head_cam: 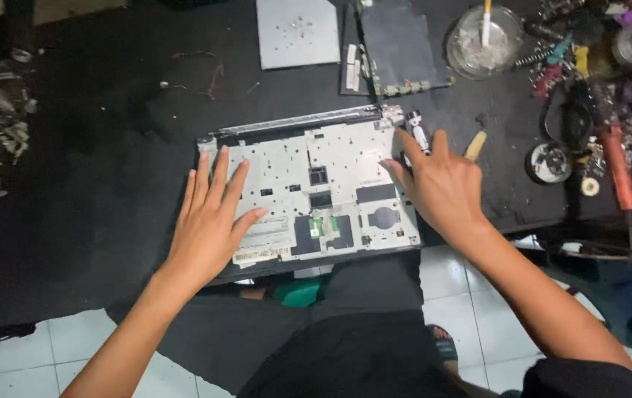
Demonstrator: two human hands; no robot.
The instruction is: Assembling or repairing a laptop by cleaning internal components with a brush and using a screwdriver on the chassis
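An opened laptop base [316,195], its pale metal inner frame facing up, lies on the near edge of a black table [109,184], right between the two hands. The left hand [209,221] rests flat on the frame's left part, fingers spread and straight, thumb angled toward the middle; it grips nothing. The right hand [441,184] sits at the frame's right edge, fingers fanned wide, the thumb tip touching the frame near its upper right area while the other fingers reach past the edge toward the hinge [417,133]; it holds nothing either. Just beyond this hand a pale pry tool [476,145] lies on the table. Further back lie a grey plate [297,31] and a dark circuit board [400,48], with a glass ashtray [484,33] beside them. At the far right is a heap of tools, among them a red-handled soldering iron [620,173].
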